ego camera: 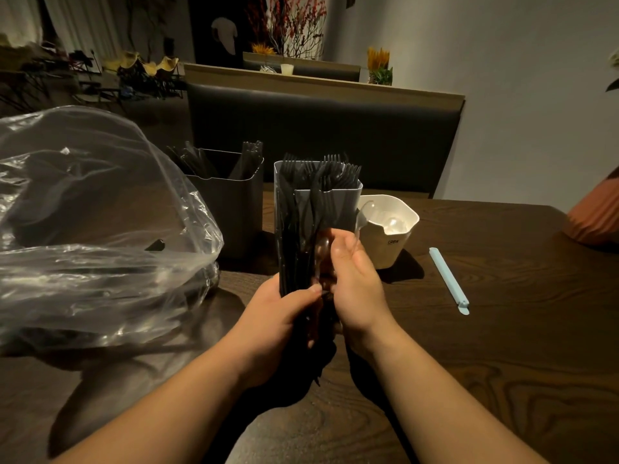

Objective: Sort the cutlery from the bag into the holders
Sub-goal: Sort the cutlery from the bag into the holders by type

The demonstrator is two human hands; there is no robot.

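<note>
Head camera looked down on a dark wooden table (502, 329) where a person sorted plastic cutlery. The left hand (284, 316) gripped a bundle of black cutlery (298, 236), fingers curled round its lower half, the pieces standing almost upright with their top ends overlapping the front of the grey holder (345, 199). The right hand (355, 283) pinched the handle of a clear spoon (363, 212) at the bundle's right edge, thumb and fingers closed on it. The spoon's long axis ran near vertical, bowl uppermost and leaning right, so that the bowl overlapped the rim of the cream holder (395, 249), where other clear spoons already lay. That holder stood just beyond and to the right of the right hand, the nearer of the two, so the spoon looked set for a short carry up and over the rim.

The grey holder was packed with black forks, tines up; the dark holder (234, 209) behind and to its left held black pieces too dim to name. The plastic bag (100, 212) slumped on the left, its contents only dark shapes. Handle ends of the bundle were hidden between the palms, and a second clear bowl seemed to show among the black pieces, though glare made that uncertain. A pale blue clip (449, 279) lay apart on the right.
</note>
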